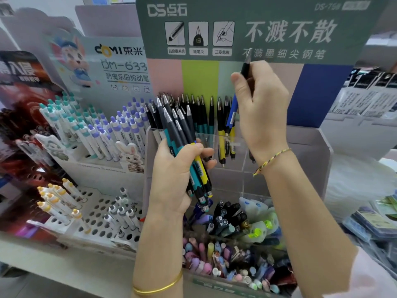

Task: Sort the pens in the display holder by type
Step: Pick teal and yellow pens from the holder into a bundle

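**Both hands full at the pen holder**

Far left, the white perforated stand (pixel 96 211) carries chunky white pens in slanted rows, with rounded teal, purple and yellow caps.

Next over is my left hand (pixel 176 175), a thin gold bangle (pixel 159 288) on the wrist. Fingers and thumb are wrapped tight round a bundle of pens (pixel 182 143). They fan up and to the left, with silver cone tips on top and matte dark grips. The barrels are glossy teal, with one yellow at the front, and the clicker ends poke out below my palm. The bundle hangs over the left edge of the clear holder (pixel 318 147), which is see-through acrylic with thin dividers.

In its back-left compartment the teal pens (pixel 202 117) stand tip up, packed close. Just right of them, the yellow pens (pixel 221 138) stand in the next compartment. Toward the holder's front edge lie jumbled mixed pens (pixel 227 222), dark ones first, then pastel ones nearest me. Behind it all rises a flat green card (pixel 279 14) with white print.

Now my right hand (pixel 262 108), with a braided cord (pixel 270 161) at the wrist. The fingers are folded in and the thumb is pressed on, pinching one blue-barrelled pen (pixel 233 110) near its middle. Its black grip and silver tip stick up above my knuckles. The barrel slants down toward the back row, over the yellow pens. I cannot tell whether its lower end touches anything.
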Motion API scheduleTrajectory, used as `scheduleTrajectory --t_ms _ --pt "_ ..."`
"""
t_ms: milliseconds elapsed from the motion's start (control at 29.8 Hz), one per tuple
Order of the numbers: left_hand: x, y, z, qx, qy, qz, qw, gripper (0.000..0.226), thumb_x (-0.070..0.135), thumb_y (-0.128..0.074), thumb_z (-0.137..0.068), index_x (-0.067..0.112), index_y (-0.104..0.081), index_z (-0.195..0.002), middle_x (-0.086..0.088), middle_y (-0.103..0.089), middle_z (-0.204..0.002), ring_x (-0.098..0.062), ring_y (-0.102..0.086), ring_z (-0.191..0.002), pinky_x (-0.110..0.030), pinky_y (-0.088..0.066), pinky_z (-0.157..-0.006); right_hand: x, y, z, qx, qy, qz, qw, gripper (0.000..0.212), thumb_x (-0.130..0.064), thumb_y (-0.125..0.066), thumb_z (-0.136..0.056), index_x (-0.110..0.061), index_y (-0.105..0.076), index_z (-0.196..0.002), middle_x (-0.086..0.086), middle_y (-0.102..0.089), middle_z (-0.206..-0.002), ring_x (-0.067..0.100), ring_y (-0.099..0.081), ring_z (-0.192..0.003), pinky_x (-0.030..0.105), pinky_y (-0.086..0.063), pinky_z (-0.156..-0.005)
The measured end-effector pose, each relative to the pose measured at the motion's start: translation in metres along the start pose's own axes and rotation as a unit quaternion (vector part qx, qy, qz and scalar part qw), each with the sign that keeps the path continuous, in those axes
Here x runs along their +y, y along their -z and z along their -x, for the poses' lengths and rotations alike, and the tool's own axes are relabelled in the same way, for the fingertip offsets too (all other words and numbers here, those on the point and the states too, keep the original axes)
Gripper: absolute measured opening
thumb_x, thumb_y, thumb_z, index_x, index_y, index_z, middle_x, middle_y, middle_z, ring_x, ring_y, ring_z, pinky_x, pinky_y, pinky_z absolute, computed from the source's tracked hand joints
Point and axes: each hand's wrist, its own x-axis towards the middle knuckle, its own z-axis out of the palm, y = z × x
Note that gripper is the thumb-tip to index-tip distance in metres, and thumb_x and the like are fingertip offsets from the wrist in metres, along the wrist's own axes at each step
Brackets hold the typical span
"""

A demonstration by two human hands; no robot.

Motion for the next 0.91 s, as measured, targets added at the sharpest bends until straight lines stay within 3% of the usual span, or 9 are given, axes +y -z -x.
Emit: scheduleTrajectory --t_ms 168,302,403,470,537,637,705,805,906 --pt "-0.005 -0.001 0.000 -0.017 0.034 0.026 0.999 0.016 -0.005 -0.053 -0.089 0.000 -0.054 -0.104 -0.012 -0.060 -0.087 -0.014 -0.067 -0.068 -0.027 -0.055 -0.057 -0.002 0.008 -0.014 -0.015 -0.007 0.045 0.999 0.029 -0.030 -0.050 -0.096 -0.002 -0.055 -0.093 0.003 -0.055 -0.082 0.021 -0.050 -0.074 0.032 -0.038 -0.064" --pt "-0.007 -0.002 -0.001 -0.035 0.043 0.035 0.998 0.020 -0.005 -0.052 -0.089 -0.002 -0.051 -0.110 -0.011 -0.065 -0.081 -0.017 -0.066 -0.064 -0.026 -0.054 -0.055 0.000 0.006 -0.010 -0.176 -0.072 0.215 0.958 0.028 -0.037 -0.054 -0.093 -0.011 -0.050 -0.085 0.003 -0.048 -0.083 0.025 -0.046 -0.077 0.031 -0.030 -0.061" --pt "-0.009 -0.004 -0.002 -0.044 0.043 0.030 0.998 0.019 -0.005 -0.053 -0.089 -0.002 -0.051 -0.107 -0.007 -0.067 -0.076 -0.017 -0.065 -0.064 -0.025 -0.052 -0.053 0.003 0.002 0.001 -0.216 -0.108 0.257 0.936 0.030 -0.039 -0.058 -0.091 -0.011 -0.049 -0.086 0.009 -0.053 -0.085 0.033 -0.056 -0.086 0.031 -0.030 -0.062" --pt "-0.009 -0.005 -0.001 -0.049 0.047 0.035 0.997 0.020 -0.004 -0.053 -0.089 -0.003 -0.052 -0.109 -0.009 -0.066 -0.078 -0.017 -0.065 -0.064 -0.024 -0.052 -0.054 0.002 0.005 0.005 -0.161 -0.106 0.218 0.957 0.028 -0.037 -0.059 -0.090 -0.010 -0.052 -0.096 0.009 -0.061 -0.093 0.032 -0.057 -0.088 0.030 -0.031 -0.063" --pt "-0.009 -0.007 -0.001 -0.049 0.050 0.040 0.997 0.020 -0.003 -0.053 -0.089 -0.003 -0.052 -0.109 -0.011 -0.065 -0.078 -0.017 -0.064 -0.062 -0.024 -0.052 -0.054 -0.002 0.010 0.008 -0.107 -0.071 0.142 0.982 0.027 -0.039 -0.055 -0.092 -0.012 -0.054 -0.088 0.002 -0.059 -0.082 0.023 -0.052 -0.075 0.028 -0.029 -0.061" --pt "-0.009 -0.013 -0.002 -0.052 0.041 0.039 0.997 0.017 -0.004 -0.052 -0.090 0.000 -0.052 -0.107 -0.013 -0.065 -0.079 -0.018 -0.065 -0.062 -0.026 -0.053 -0.055 -0.011 0.015 0.014 -0.201 -0.069 -0.021 0.977 0.041 -0.040 -0.058 -0.090 -0.006 -0.055 -0.066 -0.003 -0.047 -0.056 0.010 -0.043 -0.055 0.029 -0.034 -0.053" --pt "-0.011 -0.015 -0.002 -0.048 0.033 0.029 0.998 0.018 -0.004 -0.052 -0.090 0.000 -0.055 -0.108 -0.013 -0.070 -0.080 -0.020 -0.069 -0.069 -0.029 -0.057 -0.060 -0.008 0.014 0.015 -0.254 -0.097 -0.078 0.959 0.041 -0.031 -0.062 -0.088 0.006 -0.058 -0.070 0.011 -0.051 -0.057 0.012 -0.047 -0.052 0.035 -0.044 -0.053" --pt "-0.015 -0.012 -0.009 -0.018 0.010 -0.025 0.999 0.020 -0.003 -0.054 -0.090 -0.002 -0.060 -0.109 -0.011 -0.074 -0.092 -0.026 -0.071 -0.089 -0.042 -0.057 -0.083 -0.001 0.013 0.006 -0.148 -0.115 -0.107 0.976 0.039 -0.027 -0.058 -0.090 0.009 -0.059 -0.076 0.020 -0.060 -0.067 0.024 -0.057 -0.054 0.041 -0.049 -0.053" --pt "-0.016 -0.010 -0.011 0.002 0.006 -0.017 1.000 0.020 -0.005 -0.052 -0.091 -0.010 -0.056 -0.109 -0.010 -0.074 -0.084 -0.026 -0.072 -0.085 -0.040 -0.059 -0.074 0.004 0.017 -0.008 0.003 -0.071 -0.071 0.995 0.038 -0.027 -0.052 -0.094 0.003 -0.054 -0.071 0.009 -0.059 -0.067 0.019 -0.051 -0.060 0.028 -0.046 -0.058"
